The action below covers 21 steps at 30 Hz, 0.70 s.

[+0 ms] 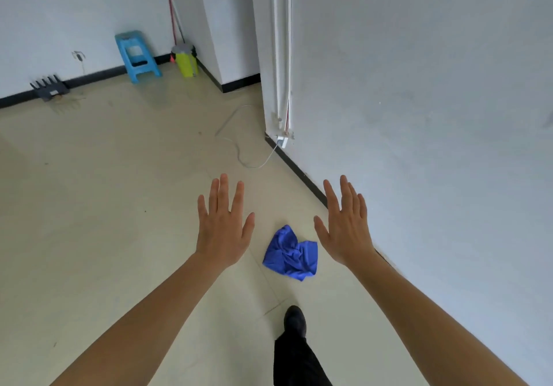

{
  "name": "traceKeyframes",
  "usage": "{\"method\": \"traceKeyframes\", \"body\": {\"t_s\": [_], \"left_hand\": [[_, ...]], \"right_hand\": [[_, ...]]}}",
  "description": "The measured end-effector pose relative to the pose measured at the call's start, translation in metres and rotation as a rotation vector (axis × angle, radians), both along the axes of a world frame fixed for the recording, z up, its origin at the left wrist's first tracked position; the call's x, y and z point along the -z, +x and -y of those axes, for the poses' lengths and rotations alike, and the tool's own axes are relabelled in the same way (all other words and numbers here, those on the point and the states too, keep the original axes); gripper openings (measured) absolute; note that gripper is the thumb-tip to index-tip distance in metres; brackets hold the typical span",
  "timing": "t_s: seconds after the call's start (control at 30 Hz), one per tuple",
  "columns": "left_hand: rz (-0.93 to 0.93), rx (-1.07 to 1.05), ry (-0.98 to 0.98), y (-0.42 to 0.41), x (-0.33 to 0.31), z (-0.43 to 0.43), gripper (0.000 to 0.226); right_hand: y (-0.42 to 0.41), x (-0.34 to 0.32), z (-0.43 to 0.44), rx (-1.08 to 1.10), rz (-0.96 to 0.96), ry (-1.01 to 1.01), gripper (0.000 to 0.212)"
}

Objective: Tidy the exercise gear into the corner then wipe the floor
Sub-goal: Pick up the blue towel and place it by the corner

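Observation:
A crumpled blue cloth (291,254) lies on the pale tiled floor (119,191), close to the white wall on the right. My left hand (223,227) is held out flat in the air, fingers straight and spread, to the left of the cloth. My right hand (344,227) is stretched out the same way, just right of the cloth and above it. Neither hand touches or holds anything. No exercise gear shows in this view.
A blue plastic stool (137,56) and a yellow-green bucket (185,61) with mop handles stand in the far corner. A dark router (49,86) sits by the left wall. A white cable (242,152) trails from a wall socket (282,141). My black shoe (295,321) is below the cloth.

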<state>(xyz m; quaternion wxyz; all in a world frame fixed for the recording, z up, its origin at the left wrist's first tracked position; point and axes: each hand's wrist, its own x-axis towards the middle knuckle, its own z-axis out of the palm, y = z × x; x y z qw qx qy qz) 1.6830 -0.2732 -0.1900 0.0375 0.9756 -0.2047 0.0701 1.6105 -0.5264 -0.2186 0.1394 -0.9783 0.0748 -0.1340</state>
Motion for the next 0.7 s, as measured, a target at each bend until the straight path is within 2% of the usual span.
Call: {"method": "traceKeyframes", "body": {"t_s": [0.23,0.43,0.57,0.7], "left_hand": [[-0.133,0.094,0.121,0.184,0.051,0.068,0.069],[-0.252,0.231,0.145,0.275,0.108,0.092,0.068],[-0.373,0.318,0.191,0.337,0.193,0.1,0.067],[-0.492,0.447,0.27,0.374,0.323,0.111,0.069]], "right_hand": [[0.174,0.052,0.059,0.109,-0.192,0.05,0.076],[0.249,0.111,0.078,0.133,-0.358,0.086,0.07],[0.279,0.185,0.082,0.237,-0.413,0.119,0.068],[0.285,0.305,0.067,0.47,-0.486,0.275,0.067]]}}
